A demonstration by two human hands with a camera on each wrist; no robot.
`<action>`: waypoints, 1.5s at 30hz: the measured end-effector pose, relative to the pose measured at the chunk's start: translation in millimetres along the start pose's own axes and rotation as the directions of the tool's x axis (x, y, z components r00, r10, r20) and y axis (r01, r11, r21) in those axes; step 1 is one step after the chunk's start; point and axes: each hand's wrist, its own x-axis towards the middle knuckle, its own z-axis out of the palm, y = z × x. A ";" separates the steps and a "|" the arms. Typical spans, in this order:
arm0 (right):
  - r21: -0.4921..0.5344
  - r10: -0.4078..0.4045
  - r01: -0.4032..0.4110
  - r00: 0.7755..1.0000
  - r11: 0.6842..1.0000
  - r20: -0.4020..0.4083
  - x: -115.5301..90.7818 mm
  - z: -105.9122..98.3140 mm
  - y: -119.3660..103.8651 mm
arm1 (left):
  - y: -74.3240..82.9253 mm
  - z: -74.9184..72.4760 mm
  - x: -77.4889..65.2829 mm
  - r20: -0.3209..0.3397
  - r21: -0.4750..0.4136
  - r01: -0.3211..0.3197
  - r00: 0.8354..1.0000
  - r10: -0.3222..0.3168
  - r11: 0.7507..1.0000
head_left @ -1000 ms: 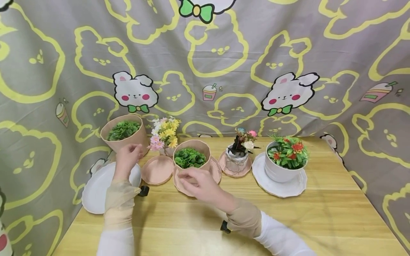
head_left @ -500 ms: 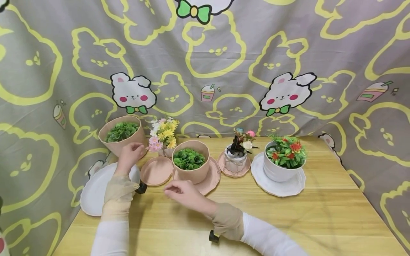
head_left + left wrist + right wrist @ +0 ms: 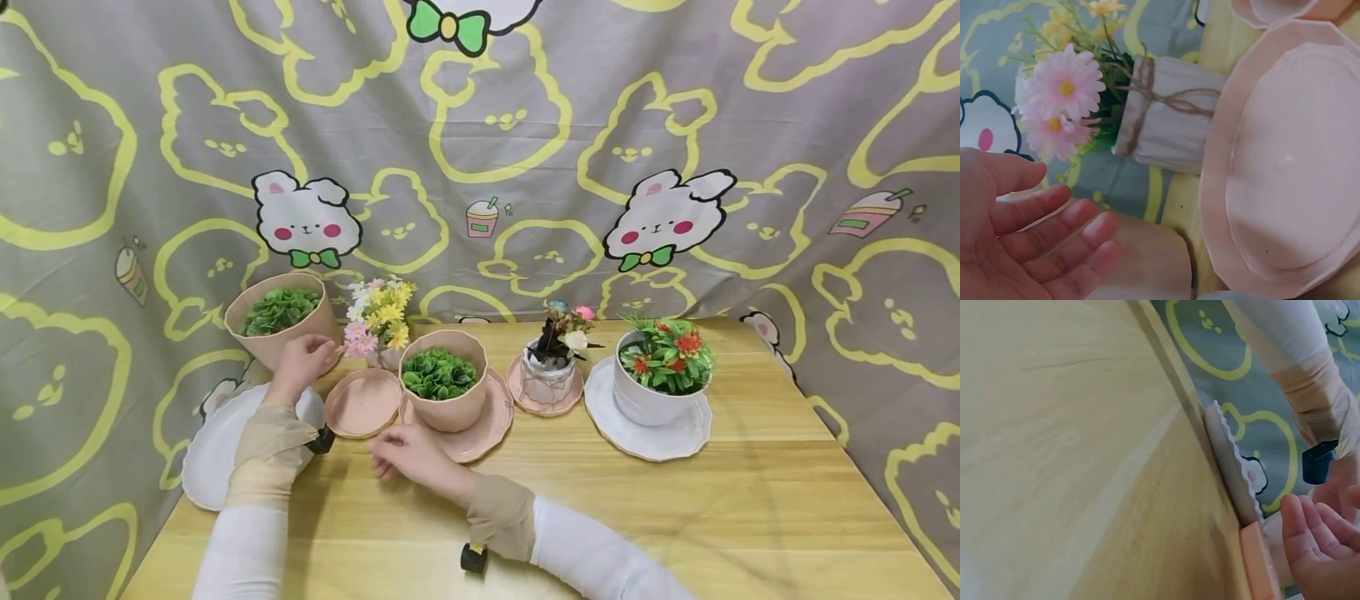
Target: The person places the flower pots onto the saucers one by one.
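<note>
My left hand [image 3: 303,364] is in front of the large pink pot [image 3: 247,310] of green leaves at the far left. In the left wrist view its fingers [image 3: 1063,240] are loosely bent with nothing in them; contact with the pot cannot be told. My right hand [image 3: 416,458] hovers before the middle pink pot [image 3: 450,410], which stands on a scalloped pink saucer [image 3: 495,429]. The right wrist view shows this hand's fingers [image 3: 1300,534] relaxed and holding nothing. Between the two pots lies a bare pink saucer [image 3: 363,404], with a twine-tied pot of daisies [image 3: 1172,131] behind it.
A white plate [image 3: 213,454] lies under my left forearm at the table's left edge. Farther right stand a small wrapped rose pot [image 3: 547,379] on a pink saucer and a white pot of red flowers [image 3: 648,396] on a white plate [image 3: 693,433]. A patterned curtain [image 3: 525,150] hangs behind.
My right hand has drawn back from the front of the middle pot, moving left and toward me. The left hand stays beside the far-left pot. The head view has shifted slightly.
</note>
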 end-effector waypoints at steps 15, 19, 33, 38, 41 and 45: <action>0.266 0.240 -0.243 0.970 0.933 0.044 26.7 17.3 17.8 | -3.4 13.8 19.8 0.018 0.074 -0.033 0.999 0.032 0.997; 0.316 0.300 -0.295 0.953 0.902 0.035 32.9 17.2 18.9 | -5.2 18.8 24.5 0.050 0.042 -0.045 0.998 0.043 0.998; 0.326 0.406 -0.374 0.913 0.868 -0.032 50.5 19.2 19.2 | 0.3 33.2 35.8 0.154 0.046 -0.091 0.985 0.083 0.995; 0.356 0.429 -0.391 0.903 0.849 -0.031 53.0 21.9 19.9 | 0.2 37.0 45.3 0.167 0.056 -0.085 0.983 0.075 0.995; 0.365 0.426 -0.382 0.903 0.849 -0.047 54.4 22.9 23.3 | 0.3 40.5 51.3 0.193 0.072 -0.069 0.980 0.054 0.995; 0.361 0.422 -0.369 0.903 0.857 -0.079 56.2 24.7 24.9 | -0.5 43.6 56.9 0.206 0.105 -0.063 0.978 0.040 0.992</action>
